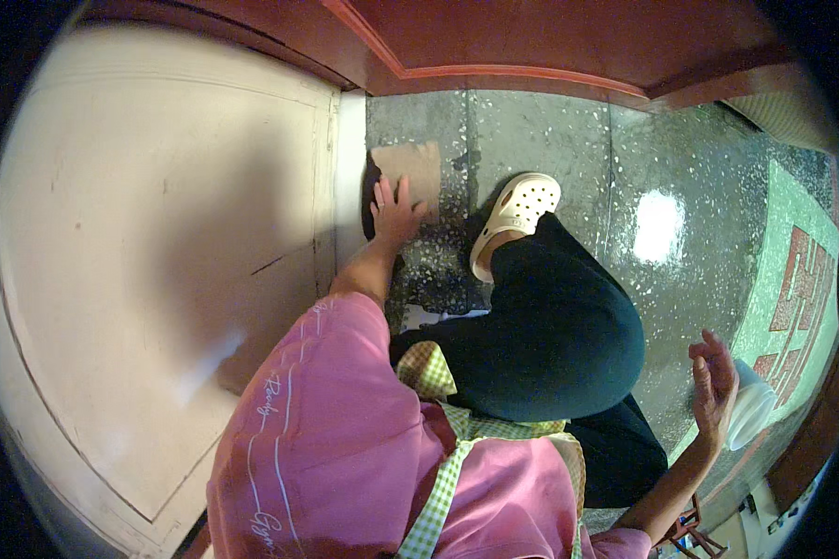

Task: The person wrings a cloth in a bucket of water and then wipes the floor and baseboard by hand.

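A folded beige cloth [416,168] lies flat on the speckled terrazzo floor [538,126], close to the foot of the cream panel on the left. On top of it rests my left hand [395,215], palm down with the fingers spread. Over at the right, my right hand [714,391] hangs in the air, its fingers loosely bent and nothing visible in them. Just beyond that hand is a translucent plastic tub [751,416], partly hidden behind it; whether the two touch I cannot tell.
A cream panelled surface [126,154] runs along the left. Dark red panelling [531,35] borders the far side. My cream clog [524,202] stands beside the cloth. A green mat [762,279] with red markings lies right, and a wooden stool [692,534] stands lower right.
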Demonstrator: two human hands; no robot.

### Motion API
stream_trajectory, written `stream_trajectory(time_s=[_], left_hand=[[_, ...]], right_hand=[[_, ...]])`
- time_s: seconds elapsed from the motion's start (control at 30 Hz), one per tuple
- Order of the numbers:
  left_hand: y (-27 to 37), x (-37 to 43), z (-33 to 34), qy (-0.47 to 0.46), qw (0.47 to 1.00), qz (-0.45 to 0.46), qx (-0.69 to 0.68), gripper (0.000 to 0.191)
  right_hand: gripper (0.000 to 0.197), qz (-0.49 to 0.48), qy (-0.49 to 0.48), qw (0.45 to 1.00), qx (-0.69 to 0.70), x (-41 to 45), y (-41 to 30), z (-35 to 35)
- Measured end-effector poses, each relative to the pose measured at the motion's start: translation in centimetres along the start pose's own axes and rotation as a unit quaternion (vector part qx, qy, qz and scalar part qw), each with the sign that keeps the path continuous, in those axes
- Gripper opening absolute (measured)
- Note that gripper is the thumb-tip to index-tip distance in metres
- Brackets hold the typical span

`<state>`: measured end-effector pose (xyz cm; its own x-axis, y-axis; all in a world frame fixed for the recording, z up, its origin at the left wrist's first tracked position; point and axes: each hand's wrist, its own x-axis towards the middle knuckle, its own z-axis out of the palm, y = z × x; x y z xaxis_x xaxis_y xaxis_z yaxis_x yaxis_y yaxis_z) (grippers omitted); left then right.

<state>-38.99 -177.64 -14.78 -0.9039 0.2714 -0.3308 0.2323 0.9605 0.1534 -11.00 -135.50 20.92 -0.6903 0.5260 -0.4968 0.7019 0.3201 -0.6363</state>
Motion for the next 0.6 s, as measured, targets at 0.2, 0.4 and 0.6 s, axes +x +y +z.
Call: stream_trajectory(time_s=[0.2,0.4,0.6], left_hand=[[0.1,5.3,-3.3,-0.044,0.999,-0.021,-0.023,0.077],[-4.1,16.3,-5.7,0.046,0.999,-0.003,-0.029,0.074],[-8.5,25.5,-5.3,-0.147,0.983,0.043,0.103,0.079]], right_hand=[[0.044,0.035,0.034,0.999,-0.012,3.8,0.7,-1.0],[0.043,0.056,-0.017,0.998,-0.035,5.7,0.8,-0.1],[0.046,0.1,-0.001,0.995,-0.006,5.6,0.9,3.2]])
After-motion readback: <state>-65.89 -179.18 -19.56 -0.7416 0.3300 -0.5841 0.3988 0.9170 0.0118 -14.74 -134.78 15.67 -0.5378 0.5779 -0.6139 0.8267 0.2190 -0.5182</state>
